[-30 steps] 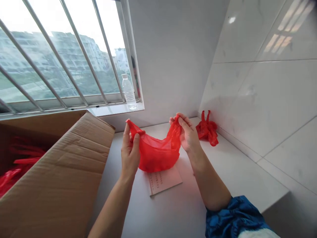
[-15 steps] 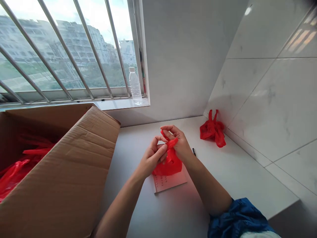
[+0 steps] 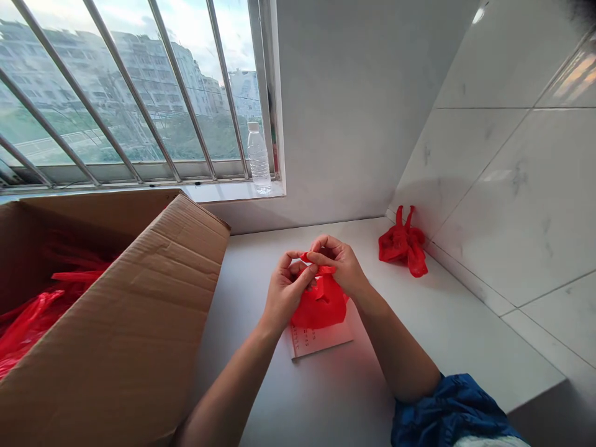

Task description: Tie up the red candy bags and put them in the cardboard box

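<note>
Between my two hands hangs a red plastic bag (image 3: 320, 307), its top bunched and twisted at the handles. My left hand (image 3: 289, 287) pinches one side of the bunched plastic with thumb and fingers. My right hand (image 3: 341, 266) pinches the other side, its fingertips close to those of the left. Under the bag lies a pale booklet (image 3: 325, 340) with small printed characters, its upper part covered. Some of the plastic is hidden behind my fingers.
A large cardboard box (image 3: 139, 323) holding red plastic bags (image 3: 35, 316) stands at left. Another red bag, tied (image 3: 403, 243), sits by the tiled wall at right. A clear bottle (image 3: 259, 160) stands on the sill of the barred window. The white tabletop (image 3: 447, 323) ends at lower right.
My right fingers have come down and in toward the left hand, drawing the red handles closer together. The strip that stuck up to the right now lies flatter. The view has shifted slightly.
</note>
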`<state>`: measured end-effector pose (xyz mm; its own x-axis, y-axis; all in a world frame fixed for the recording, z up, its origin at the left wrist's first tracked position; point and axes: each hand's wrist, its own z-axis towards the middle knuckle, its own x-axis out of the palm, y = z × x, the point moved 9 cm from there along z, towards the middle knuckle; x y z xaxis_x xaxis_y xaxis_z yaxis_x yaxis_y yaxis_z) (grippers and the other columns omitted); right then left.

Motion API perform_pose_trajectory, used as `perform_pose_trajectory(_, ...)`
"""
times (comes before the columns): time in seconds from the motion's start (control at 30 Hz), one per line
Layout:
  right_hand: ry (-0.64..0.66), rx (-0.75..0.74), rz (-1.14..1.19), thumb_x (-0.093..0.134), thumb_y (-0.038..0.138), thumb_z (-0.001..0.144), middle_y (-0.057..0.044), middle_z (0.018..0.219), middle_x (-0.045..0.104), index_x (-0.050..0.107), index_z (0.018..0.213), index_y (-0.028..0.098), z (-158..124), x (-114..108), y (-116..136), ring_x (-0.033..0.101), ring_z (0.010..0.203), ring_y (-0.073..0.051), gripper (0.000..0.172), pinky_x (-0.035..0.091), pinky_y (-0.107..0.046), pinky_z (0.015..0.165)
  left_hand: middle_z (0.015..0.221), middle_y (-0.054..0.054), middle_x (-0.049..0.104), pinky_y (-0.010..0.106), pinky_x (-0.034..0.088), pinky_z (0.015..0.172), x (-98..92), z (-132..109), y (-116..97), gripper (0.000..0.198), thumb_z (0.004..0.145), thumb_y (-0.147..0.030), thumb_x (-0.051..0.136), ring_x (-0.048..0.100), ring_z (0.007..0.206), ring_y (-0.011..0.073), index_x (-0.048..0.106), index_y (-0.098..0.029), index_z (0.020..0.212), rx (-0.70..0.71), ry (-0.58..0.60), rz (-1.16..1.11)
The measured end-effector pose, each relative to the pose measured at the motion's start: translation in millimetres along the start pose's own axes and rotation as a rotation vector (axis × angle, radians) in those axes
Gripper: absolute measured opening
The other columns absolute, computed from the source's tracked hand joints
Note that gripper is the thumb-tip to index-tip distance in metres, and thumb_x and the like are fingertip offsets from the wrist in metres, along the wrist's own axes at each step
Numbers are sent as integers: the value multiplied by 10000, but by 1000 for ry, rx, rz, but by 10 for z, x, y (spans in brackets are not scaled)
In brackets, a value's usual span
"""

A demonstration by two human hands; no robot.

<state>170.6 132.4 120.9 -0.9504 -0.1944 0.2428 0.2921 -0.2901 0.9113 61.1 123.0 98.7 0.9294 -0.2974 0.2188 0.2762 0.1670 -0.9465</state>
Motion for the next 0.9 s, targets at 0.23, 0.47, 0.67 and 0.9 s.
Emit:
perform_pose_trajectory(0.23,183,-76,-39,651,517,889,-34,985,635,742,978,245,-20,42,54,643,828,-179,300,541,-328,750,600,-70,537,148,391,527,-97,34,71,302,820,-416,753,467,516,51,545,-203,870,-34,-80,-195)
perform_pose_trajectory(0.47,6,-188,-176,661,447,907,-24,835,632,756,864,216,-9,-10,71,603,724,-155,253,512,-289,672,682,-59,564,171,423,568,-113,40,-17,236,878,-388,700,445,534,58,547,-217,935,83,-47,-83)
perform_pose_trajectory(0.67,4,47,81,582,473,954,15,670,598,745,989,221,6,-16,-164,572,638,-135,302,496,-261,654,762,-18,558,241,452,645,-36,39,-84,336,954,-494,533,420,565,75,589,-178,852,148,161,65)
perform_pose_trajectory(0.9,100,-113,-253,635,462,933,-6,823,614,721,838,218,-57,-34,156,594,764,-145,276,502,-269,695,702,-52,519,216,354,581,-118,61,-177,251,872,-400,686,445,606,86,548,-190,876,193,101,483)
